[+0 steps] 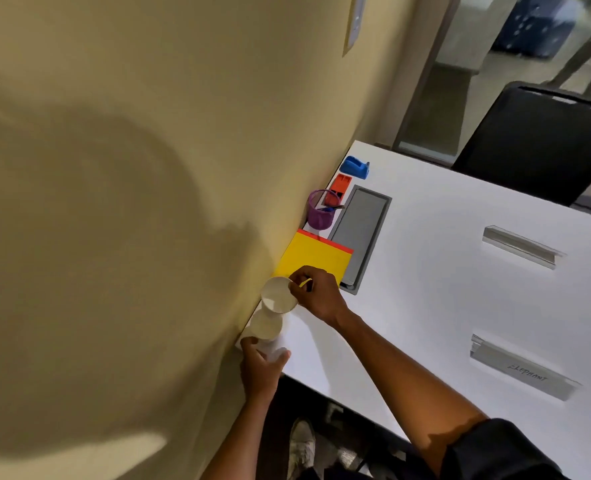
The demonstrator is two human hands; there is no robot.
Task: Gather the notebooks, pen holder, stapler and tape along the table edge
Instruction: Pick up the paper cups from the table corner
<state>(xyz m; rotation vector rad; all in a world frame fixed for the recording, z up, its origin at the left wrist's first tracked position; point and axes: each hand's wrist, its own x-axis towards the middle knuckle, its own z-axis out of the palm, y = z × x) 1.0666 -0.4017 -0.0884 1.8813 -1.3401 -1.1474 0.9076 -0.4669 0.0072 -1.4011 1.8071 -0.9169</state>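
Observation:
A yellow notebook (pixel 316 259) lies on an orange-red one (pixel 335 244) against the wall edge of the white table (pixel 460 271). Beyond them stand a purple mesh pen holder (pixel 320 211), an orange stapler (pixel 339 188) and a blue tape dispenser (pixel 355 167), all in a row along that edge. My right hand (pixel 316 292) pinches the rim of a white paper cup (pixel 277 294). Just nearer, a second cup (pixel 265 323) stands by the wall. My left hand (pixel 261 367) grips a third white cup (pixel 271 349) at the table's near corner.
A grey cable-tray lid (pixel 360 233) is set into the table beside the notebooks. Two grey name-plate holders (pixel 521 249) (pixel 522 370) lie on the right. A black chair (pixel 543 140) stands at the far side. A beige wall (pixel 131 168) borders the left edge.

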